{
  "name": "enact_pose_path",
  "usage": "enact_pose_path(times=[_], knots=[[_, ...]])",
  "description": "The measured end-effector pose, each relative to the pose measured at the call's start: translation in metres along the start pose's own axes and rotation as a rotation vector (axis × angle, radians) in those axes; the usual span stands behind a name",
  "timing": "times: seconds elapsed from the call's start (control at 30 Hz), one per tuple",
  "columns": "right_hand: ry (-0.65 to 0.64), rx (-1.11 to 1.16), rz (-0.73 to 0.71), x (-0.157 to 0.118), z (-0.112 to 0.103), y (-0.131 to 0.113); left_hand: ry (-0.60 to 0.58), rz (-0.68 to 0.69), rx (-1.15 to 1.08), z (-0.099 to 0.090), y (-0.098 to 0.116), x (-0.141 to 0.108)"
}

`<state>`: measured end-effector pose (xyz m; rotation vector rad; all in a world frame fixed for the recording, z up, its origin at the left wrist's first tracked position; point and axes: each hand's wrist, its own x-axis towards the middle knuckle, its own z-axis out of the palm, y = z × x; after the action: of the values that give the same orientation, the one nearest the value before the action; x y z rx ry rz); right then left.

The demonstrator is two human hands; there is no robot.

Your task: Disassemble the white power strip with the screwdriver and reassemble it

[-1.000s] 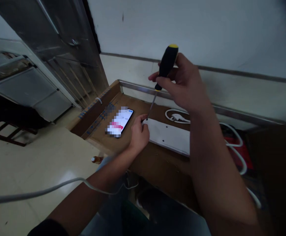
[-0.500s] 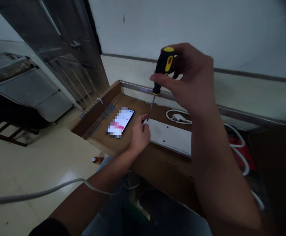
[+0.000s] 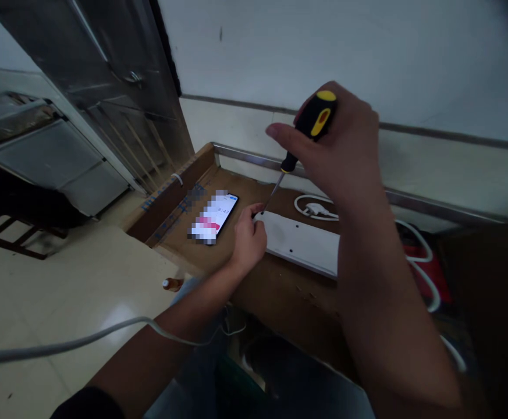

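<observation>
Two bare hands are working over one white power strip (image 3: 301,241), which is lying flat on a cardboard-covered tabletop (image 3: 280,291). Its long axis is running rightward and slightly toward the person, and its right end is hidden behind the right forearm. Two small holes are showing on its face. The left hand (image 3: 249,241) is clamping the strip's left end, with its fingers curled over the edge. The right hand (image 3: 336,145) is gripping one screwdriver (image 3: 319,116) by its black-and-yellow handle, with the index finger extended and apart from the handle. The shaft is tilting down and left, its tip pointing at that same end, right beside the left fingertips; whether it is touching the strip is too small to tell. One phone (image 3: 214,218) is lying left of the strip, and one plug (image 3: 317,208) is resting behind it, on a white cord (image 3: 419,273).
</observation>
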<state>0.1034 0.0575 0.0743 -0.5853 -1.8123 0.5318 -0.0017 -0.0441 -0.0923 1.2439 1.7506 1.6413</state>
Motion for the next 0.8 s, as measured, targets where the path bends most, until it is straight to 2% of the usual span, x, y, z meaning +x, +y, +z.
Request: enact_pose_path(times=[0.17, 0.27, 0.33, 0.5, 0.57, 0.73, 0.8], knots=[[-0.153, 0.282, 0.010, 0.004, -0.004, 0.005, 0.000, 0.016, 0.012, 0.001, 0.000, 0.000], [-0.190, 0.399, 0.049, 0.004, -0.002, 0.003, 0.009, 0.067, 0.074, 0.001, 0.001, 0.001], [-0.180, 0.367, 0.051, 0.002, 0.001, 0.000, 0.009, 0.099, 0.114, 0.001, 0.001, 0.001], [-0.118, -0.006, -0.023, -0.005, 0.005, -0.012, 0.021, 0.132, 0.118, 0.002, 0.000, 0.003], [-0.106, -0.075, -0.031, -0.005, 0.005, -0.015, 0.040, 0.144, 0.118, 0.002, -0.001, 0.003], [-0.078, 0.028, 0.034, 0.000, 0.000, -0.011, 0.052, 0.135, 0.143, 0.002, -0.005, 0.005], [-0.121, 0.119, 0.014, 0.000, -0.002, -0.009, 0.032, 0.132, 0.138, 0.000, -0.005, 0.007]])
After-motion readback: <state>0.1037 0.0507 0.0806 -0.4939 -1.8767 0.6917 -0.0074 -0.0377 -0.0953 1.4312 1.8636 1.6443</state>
